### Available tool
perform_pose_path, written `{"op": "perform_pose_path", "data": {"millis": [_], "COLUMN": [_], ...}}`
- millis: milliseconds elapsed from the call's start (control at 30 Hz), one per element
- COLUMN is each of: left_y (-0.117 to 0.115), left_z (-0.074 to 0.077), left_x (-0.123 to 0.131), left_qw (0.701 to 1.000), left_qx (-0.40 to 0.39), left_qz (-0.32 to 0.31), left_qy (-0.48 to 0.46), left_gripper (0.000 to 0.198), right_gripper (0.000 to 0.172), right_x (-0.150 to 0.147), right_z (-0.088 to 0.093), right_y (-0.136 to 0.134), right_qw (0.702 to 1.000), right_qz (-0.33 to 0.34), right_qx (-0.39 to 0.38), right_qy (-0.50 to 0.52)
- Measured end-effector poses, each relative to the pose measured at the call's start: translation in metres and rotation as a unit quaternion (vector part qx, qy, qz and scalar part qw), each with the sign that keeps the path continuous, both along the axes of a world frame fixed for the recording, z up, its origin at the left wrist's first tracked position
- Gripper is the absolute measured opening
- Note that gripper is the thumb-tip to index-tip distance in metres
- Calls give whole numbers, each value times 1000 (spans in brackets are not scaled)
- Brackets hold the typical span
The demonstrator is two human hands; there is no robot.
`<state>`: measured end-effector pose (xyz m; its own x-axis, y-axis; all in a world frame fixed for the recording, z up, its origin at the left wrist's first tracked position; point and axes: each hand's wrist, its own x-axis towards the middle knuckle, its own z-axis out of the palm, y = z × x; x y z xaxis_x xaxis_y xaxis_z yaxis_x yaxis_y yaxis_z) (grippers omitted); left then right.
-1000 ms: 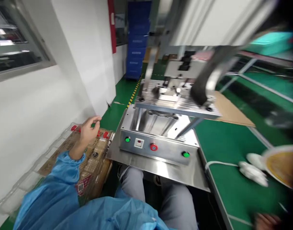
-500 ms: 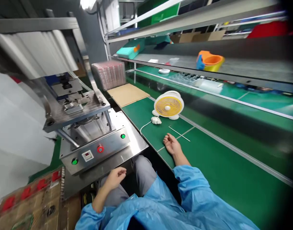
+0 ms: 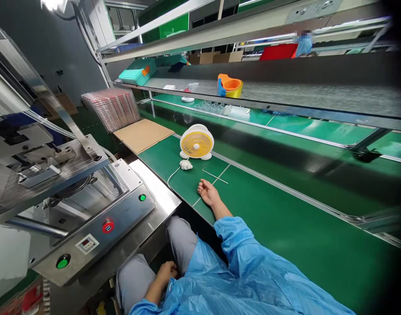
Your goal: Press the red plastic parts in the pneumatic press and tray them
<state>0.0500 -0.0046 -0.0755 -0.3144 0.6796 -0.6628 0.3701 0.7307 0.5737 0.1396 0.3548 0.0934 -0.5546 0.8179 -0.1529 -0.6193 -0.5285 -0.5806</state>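
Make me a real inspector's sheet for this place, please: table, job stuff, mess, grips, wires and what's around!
Surface: green tabletop, crossed by a pale line.
Job's things: thin bent rod, lying near the right grip.
Clutter: yellow-and-white fan, white bundle, cardboard sheet.
Grips: right one by the tabletop's near edge, fingers curled, nothing seen in it; left grip low by the person's legs, contents hidden.
Cables: white cord runs from the bundle to the near edge.
Surroundings: metal machine with red button; shelf bearing teal box.
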Motion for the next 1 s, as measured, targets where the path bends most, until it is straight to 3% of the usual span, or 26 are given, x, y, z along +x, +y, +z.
{"op": "perform_pose_path", "data": {"millis": [467,1000], "left_y": [2,7], "left_z": [-7,-11], "left_x": [-8,-7], "left_qw": [1000,1000], "left_qx": [11,23], "left_qz": [1,-4], "left_qy": [6,9], "left_gripper": [26,13], "right_gripper": [21,22], "right_x": [0,-1], "right_z": [-1,1], "right_y": [1,0], "right_qw": [1000,1000], "right_qz": [-10,-21], "right_qx": [2,0], "right_qy": [-2,2]}}
